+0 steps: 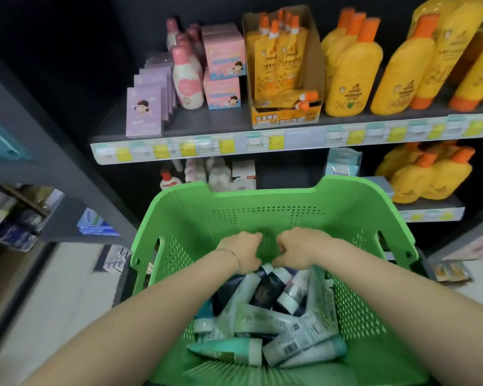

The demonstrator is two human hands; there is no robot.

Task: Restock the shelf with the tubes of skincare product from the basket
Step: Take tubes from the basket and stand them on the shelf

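Note:
A green plastic basket [374, 215] stands in front of me, below the shelves. Several skincare tubes [265, 319], white, dark blue and teal, lie piled in its near half. Both my hands reach down at the far end of the pile. My left hand [244, 250], a thin bracelet on its wrist, curls its fingers over the top of a pale tube [251, 285]. My right hand [297, 249] curls over the cap end of a dark tube [267, 291]. The fingertips of both hands are hidden under the palms.
The upper shelf [207, 126] holds purple boxes [144, 112], a pink bottle [187, 82], pink cartons, an open carton of orange pouches [283, 65] and yellow bottles [354, 71]. The lower shelf carries small bottles [218, 174] and more yellow bottles [427, 174]. A grey rack [39, 151] stands left.

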